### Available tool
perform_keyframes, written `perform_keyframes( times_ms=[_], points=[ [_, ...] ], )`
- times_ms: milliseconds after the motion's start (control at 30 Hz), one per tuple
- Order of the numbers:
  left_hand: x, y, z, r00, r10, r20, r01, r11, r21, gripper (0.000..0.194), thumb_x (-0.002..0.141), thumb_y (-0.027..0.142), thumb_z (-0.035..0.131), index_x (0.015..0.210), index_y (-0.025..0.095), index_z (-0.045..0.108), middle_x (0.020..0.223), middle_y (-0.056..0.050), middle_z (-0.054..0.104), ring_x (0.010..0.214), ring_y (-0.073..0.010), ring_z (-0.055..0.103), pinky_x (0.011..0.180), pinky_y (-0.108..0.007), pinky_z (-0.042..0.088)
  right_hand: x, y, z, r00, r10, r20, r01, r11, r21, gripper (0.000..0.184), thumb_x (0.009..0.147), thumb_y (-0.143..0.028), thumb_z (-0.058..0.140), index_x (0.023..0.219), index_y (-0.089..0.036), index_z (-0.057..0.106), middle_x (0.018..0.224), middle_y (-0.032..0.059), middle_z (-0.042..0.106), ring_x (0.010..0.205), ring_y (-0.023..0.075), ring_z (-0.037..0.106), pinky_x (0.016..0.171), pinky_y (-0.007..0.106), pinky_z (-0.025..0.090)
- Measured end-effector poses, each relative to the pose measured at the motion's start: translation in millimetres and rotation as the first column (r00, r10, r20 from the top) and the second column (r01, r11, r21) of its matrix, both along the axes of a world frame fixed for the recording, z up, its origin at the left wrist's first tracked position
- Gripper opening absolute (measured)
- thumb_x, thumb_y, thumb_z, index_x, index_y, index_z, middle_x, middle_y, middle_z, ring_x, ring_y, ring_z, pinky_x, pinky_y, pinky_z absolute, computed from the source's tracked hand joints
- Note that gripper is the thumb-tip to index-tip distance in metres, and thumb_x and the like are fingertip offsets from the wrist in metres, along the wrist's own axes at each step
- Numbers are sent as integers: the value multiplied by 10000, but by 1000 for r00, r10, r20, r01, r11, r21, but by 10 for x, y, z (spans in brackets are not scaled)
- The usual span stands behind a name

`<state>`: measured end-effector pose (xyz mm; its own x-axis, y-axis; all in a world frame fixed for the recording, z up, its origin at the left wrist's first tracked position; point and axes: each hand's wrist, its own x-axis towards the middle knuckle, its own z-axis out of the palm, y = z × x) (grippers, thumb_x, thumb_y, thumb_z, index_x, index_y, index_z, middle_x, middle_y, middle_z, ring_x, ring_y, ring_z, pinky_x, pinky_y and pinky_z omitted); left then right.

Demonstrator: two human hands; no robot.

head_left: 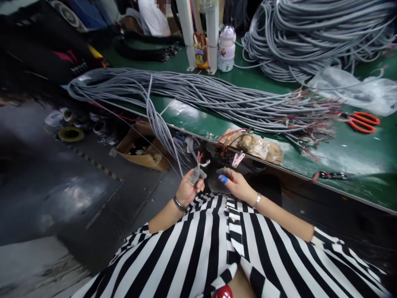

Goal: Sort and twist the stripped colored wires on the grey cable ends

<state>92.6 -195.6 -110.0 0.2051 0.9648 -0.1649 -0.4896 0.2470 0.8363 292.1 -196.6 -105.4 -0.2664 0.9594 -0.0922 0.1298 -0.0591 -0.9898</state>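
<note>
My left hand (187,189) is closed around the end of a grey cable (198,166), with grey coverings on its fingertips. Thin red and white wires (201,158) fan out from the stripped end, pointing up. To the right of it, apart from the wires, is my right hand (238,187). Its thumb wears blue tape and lies close to the covered index finger; anything pinched between them is too small to make out. Several grey cables (159,124) droop over the bench edge toward my left hand. A pink clip (238,159) sits at the bench edge above my right hand.
A long bundle of grey cables (192,89) lies across the green bench (366,165). Orange-handled scissors (362,122), a taped block (260,148), a bottle (227,49) and a big cable coil (310,37) are there too. Below stands a cardboard box (142,159). Someone in white (154,18) is behind.
</note>
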Motion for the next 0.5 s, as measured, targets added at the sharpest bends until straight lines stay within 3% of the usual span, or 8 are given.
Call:
perform_keyframes(
  times_ms=[100, 233, 367, 500],
  points=[
    [-8, -103, -103, 997, -33, -68, 32, 999, -20, 432, 761, 550, 692, 787, 129, 600, 433, 73, 475, 341, -45, 421, 437, -188, 431, -51, 66, 75, 990, 43, 134, -68, 980, 185, 478, 788, -422, 676, 1189, -180, 581, 1094, 104, 650, 978, 229, 592, 854, 361, 457],
    [5, -171, -191, 982, -111, -152, 105, 993, -48, 475, 734, 597, 689, 787, 144, 556, 481, 47, 563, 355, -70, 485, 386, -182, 401, -148, 160, 122, 984, 88, 156, -124, 964, 237, 699, 708, -441, 758, 1307, -176, 513, 1116, 111, 619, 968, 243, 579, 794, 342, 468],
    [18, -163, -189, 950, -161, -268, 156, 987, -42, 485, 734, 605, 683, 746, 140, 546, 496, 28, 598, 327, -42, 440, 343, -156, 305, -246, 195, 125, 990, 116, 82, -127, 981, 147, 524, 701, -504, 746, 1082, -168, 621, 844, 35, 594, 686, 144, 517, 607, 262, 429],
    [30, -161, -176, 938, -185, -293, 169, 982, -79, 479, 708, 587, 716, 740, 134, 565, 461, 43, 565, 312, -19, 366, 336, -154, 206, -233, 177, 111, 987, 153, -56, -151, 988, 43, 395, 710, -535, 725, 754, -165, 595, 713, 4, 550, 643, 115, 467, 577, 235, 395]
  ],
)
